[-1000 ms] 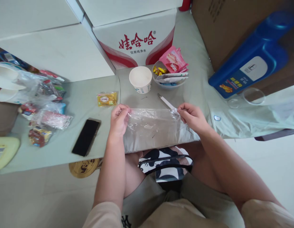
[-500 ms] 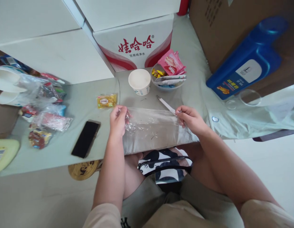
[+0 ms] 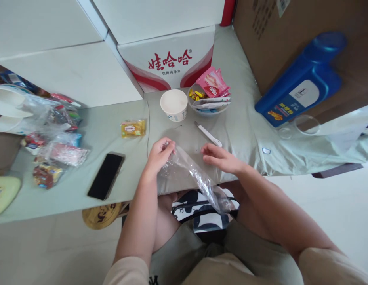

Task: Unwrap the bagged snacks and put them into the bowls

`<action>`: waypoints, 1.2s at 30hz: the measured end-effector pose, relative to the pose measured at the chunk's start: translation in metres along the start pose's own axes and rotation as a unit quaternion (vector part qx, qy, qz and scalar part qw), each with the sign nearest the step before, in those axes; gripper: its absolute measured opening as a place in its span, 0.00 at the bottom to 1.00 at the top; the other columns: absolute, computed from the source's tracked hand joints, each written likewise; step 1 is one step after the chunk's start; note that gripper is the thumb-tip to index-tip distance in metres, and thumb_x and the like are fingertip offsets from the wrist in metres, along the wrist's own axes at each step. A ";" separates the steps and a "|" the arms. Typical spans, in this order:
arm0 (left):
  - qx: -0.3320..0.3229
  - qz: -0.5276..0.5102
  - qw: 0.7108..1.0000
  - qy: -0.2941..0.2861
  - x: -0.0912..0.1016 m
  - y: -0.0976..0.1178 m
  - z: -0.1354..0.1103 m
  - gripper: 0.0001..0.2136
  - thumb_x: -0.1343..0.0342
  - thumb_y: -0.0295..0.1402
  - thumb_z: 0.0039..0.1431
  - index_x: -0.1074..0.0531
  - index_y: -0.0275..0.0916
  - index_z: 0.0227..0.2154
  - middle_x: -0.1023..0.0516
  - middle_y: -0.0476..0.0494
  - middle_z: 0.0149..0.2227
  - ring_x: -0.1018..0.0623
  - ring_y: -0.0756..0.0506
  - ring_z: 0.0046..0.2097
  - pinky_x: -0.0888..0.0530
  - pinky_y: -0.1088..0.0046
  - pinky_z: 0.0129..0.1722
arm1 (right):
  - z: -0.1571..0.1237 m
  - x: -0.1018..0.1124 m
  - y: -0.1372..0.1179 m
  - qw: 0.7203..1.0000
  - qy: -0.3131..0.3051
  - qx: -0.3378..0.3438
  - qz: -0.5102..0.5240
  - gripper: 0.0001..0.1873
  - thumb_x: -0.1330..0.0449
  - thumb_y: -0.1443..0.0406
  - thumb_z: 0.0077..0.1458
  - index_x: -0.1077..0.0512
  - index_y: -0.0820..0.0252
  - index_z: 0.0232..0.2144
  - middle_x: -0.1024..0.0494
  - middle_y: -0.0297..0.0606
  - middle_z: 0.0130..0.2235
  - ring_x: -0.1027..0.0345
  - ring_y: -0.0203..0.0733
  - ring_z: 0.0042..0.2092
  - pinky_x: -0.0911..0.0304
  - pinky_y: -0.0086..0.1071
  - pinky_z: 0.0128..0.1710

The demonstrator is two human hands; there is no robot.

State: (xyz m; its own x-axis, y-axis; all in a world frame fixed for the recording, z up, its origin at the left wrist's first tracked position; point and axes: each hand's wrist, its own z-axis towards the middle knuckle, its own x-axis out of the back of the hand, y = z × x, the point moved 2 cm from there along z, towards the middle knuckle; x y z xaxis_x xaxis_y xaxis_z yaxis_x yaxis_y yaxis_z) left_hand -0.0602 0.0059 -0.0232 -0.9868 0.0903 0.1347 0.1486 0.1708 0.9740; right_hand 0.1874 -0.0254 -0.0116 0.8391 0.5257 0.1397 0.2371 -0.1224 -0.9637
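**Clear film pinched at one end, other end loose**

Head view. Risk (judgement): the clear film [image 3: 201, 179] has one visible support, so a slack pinch could let it slide off the near edge of the bench [image 3: 132, 154]; being light, its free end could also fold and cling to itself. The white cutter [image 3: 212, 136] lies just beyond the right hand [image 3: 218, 156]; a careless reach might knock it.

Position: film slants from the left hand [image 3: 161, 155] down past the bench edge, its end below the right hand. Left: thumb and fingers pressed together on film. Right: loosely curled, partly open, nothing visibly held.
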 end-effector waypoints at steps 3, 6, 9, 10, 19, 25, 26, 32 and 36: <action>0.004 0.007 1.000 -0.028 -0.009 0.002 0.000 0.17 0.35 0.48 0.52 0.32 0.41 0.26 0.29 0.52 0.20 0.37 0.54 0.17 0.44 0.78 0.15 | 0.008 -0.018 0.006 0.998 0.000 0.008 0.056 0.31 0.35 0.52 0.53 0.35 0.57 0.55 0.29 0.49 0.58 0.27 0.43 0.49 0.29 0.39 0.48; 0.008 0.032 0.999 -0.042 -0.013 0.002 0.001 0.16 0.37 0.48 0.54 0.31 0.41 0.28 0.28 0.52 0.21 0.37 0.53 0.17 0.43 0.77 0.16 | 0.013 -0.033 0.009 0.998 -0.022 -0.006 0.063 0.44 0.31 0.55 0.49 0.43 0.55 0.64 0.28 0.50 0.59 0.26 0.42 0.46 0.28 0.38 0.44; -0.023 0.101 0.994 -0.047 -0.011 0.001 0.002 0.14 0.39 0.46 0.56 0.30 0.41 0.27 0.27 0.51 0.21 0.34 0.51 0.20 0.40 0.76 0.19 | 0.015 -0.042 0.008 0.998 -0.026 -0.022 -0.053 0.35 0.35 0.63 0.51 0.37 0.58 0.61 0.20 0.37 0.39 0.30 0.37 0.33 0.33 0.33 0.36; -0.039 0.126 0.990 -0.046 -0.010 0.001 0.003 0.13 0.39 0.45 0.57 0.30 0.41 0.26 0.26 0.51 0.21 0.33 0.51 0.21 0.39 0.75 0.20 | 0.016 -0.042 0.007 0.994 -0.015 -0.027 -0.103 0.29 0.38 0.65 0.52 0.32 0.59 0.57 0.21 0.34 0.33 0.31 0.37 0.31 0.35 0.33 0.36; -0.092 0.225 0.970 0.031 -0.005 0.004 0.001 0.11 0.40 0.38 0.57 0.31 0.41 0.23 0.32 0.53 0.20 0.34 0.50 0.24 0.39 0.73 0.26 | 0.003 -0.041 -0.004 0.980 0.133 0.035 -0.142 0.28 0.40 0.50 0.58 0.31 0.59 0.55 0.24 0.53 0.57 0.24 0.52 0.49 0.30 0.42 0.44; -0.107 0.205 0.972 0.028 -0.010 0.005 0.001 0.11 0.39 0.37 0.56 0.31 0.40 0.23 0.33 0.54 0.20 0.35 0.51 0.24 0.39 0.72 0.27 | 0.002 -0.049 -0.006 0.966 0.123 0.009 -0.226 0.33 0.39 0.62 0.51 0.34 0.60 0.60 0.22 0.50 0.52 0.26 0.48 0.42 0.32 0.42 0.43; -0.110 0.197 0.974 0.029 -0.010 0.005 0.001 0.11 0.39 0.37 0.56 0.31 0.40 0.23 0.34 0.54 0.20 0.36 0.51 0.24 0.39 0.73 0.27 | 0.002 -0.048 -0.007 0.965 0.119 -0.008 -0.234 0.26 0.42 0.65 0.51 0.30 0.60 0.55 0.20 0.45 0.44 0.28 0.45 0.37 0.34 0.40 0.41; -0.059 0.027 0.996 0.052 -0.006 0.000 0.009 0.10 0.35 0.40 0.53 0.27 0.40 0.29 0.25 0.51 0.25 0.27 0.51 0.27 0.33 0.76 0.28 | 0.004 -0.039 -0.006 0.997 0.055 -0.038 0.037 0.05 0.45 0.65 0.49 0.29 0.57 0.28 0.27 0.32 0.26 0.35 0.37 0.28 0.41 0.31 0.30; 0.007 -0.206 0.972 0.110 -0.001 -0.001 0.015 0.23 0.39 0.57 0.52 0.26 0.41 0.35 0.18 0.44 0.38 0.19 0.47 0.39 0.25 0.74 0.37 | 0.006 -0.037 -0.006 0.951 0.086 -0.025 0.296 0.07 0.38 0.62 0.46 0.28 0.57 0.30 0.24 0.33 0.29 0.30 0.36 0.29 0.34 0.32 0.31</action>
State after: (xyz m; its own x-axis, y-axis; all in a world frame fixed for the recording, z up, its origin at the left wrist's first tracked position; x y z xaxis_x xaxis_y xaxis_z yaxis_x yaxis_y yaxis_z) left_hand -0.0584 0.0200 -0.0266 -0.9522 -0.2011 -0.2300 -0.2636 0.1604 0.9512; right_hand 0.1519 -0.0387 -0.0128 0.8994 0.2064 -0.3854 -0.2831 -0.3966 -0.8732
